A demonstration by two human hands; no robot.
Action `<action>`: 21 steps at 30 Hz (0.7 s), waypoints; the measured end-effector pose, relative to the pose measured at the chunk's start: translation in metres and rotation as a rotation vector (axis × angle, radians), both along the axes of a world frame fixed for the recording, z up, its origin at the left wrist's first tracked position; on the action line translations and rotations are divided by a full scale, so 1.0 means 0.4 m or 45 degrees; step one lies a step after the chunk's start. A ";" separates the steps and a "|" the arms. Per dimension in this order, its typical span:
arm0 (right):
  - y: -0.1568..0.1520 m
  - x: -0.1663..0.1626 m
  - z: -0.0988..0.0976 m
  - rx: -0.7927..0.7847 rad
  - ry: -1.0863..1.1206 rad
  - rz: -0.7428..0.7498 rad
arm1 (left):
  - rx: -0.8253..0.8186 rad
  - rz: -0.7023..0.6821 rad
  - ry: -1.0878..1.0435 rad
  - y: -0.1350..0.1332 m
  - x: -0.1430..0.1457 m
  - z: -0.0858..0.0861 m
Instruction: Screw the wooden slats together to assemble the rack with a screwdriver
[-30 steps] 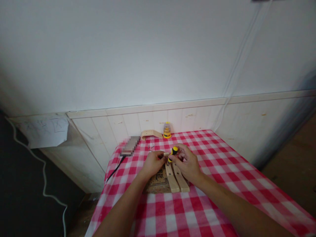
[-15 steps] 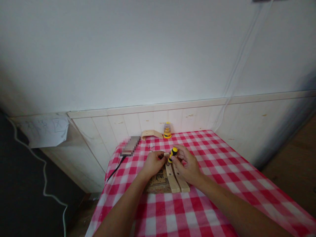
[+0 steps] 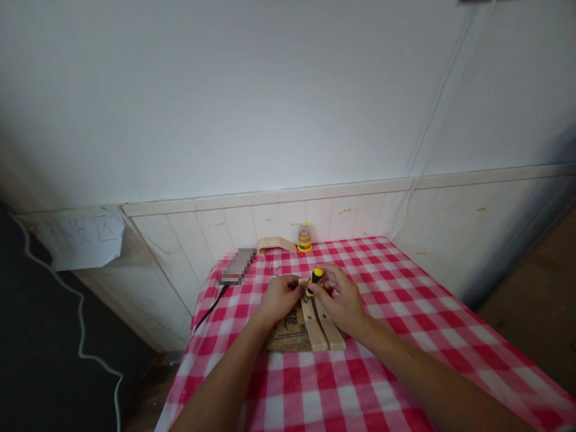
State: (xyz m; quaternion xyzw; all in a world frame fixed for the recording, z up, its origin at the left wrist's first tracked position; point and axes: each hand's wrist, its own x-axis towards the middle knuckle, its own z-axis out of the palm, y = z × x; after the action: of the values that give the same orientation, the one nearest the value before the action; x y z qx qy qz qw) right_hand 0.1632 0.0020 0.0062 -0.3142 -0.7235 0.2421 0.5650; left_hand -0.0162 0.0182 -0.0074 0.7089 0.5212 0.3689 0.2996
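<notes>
A short yellow and black screwdriver (image 3: 317, 277) is in the fingers of my right hand (image 3: 342, 298), its lower end at the nearer wooden strip. Two pale wooden strips (image 3: 317, 337) with dark holes lie side by side, resting on a worn board with dark lettering (image 3: 288, 339). My left hand (image 3: 282, 298) is closed at the far end of the strips, thumb and fingertips pinched around a light wooden piece (image 3: 303, 281). The screwdriver's tip and the exact contact of my left fingertips are partly hidden.
Behind stand a clear container with a yellow base (image 3: 305, 238) and a bent wooden piece with holes (image 3: 274, 242). A blurred flat device (image 3: 238, 266) with a black cable lies at left, near a few small screws (image 3: 275, 267). A checked cloth (image 3: 396, 288) covers the table against the wall.
The screwdriver handle has turned slightly in my right fingers. Both hands stay nearly in the same place, and the strips have not visibly moved.
</notes>
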 end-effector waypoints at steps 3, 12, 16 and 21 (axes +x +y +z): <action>0.000 -0.001 0.000 -0.002 -0.001 -0.005 | -0.001 0.000 -0.003 0.000 0.001 0.000; -0.004 0.005 0.005 0.019 0.025 -0.034 | -0.009 0.003 -0.011 -0.004 0.001 0.001; -0.017 0.011 0.017 0.064 0.088 -0.046 | -0.032 -0.011 -0.050 -0.009 0.002 0.003; -0.039 0.009 0.025 0.086 0.047 0.004 | 0.018 -0.053 -0.060 -0.010 0.002 0.012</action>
State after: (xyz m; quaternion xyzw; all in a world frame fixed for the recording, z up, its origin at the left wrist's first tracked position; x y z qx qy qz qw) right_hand 0.1668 -0.0135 0.0162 -0.2894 -0.7211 0.2242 0.5882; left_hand -0.0152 0.0140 -0.0025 0.7128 0.4967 0.3827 0.3144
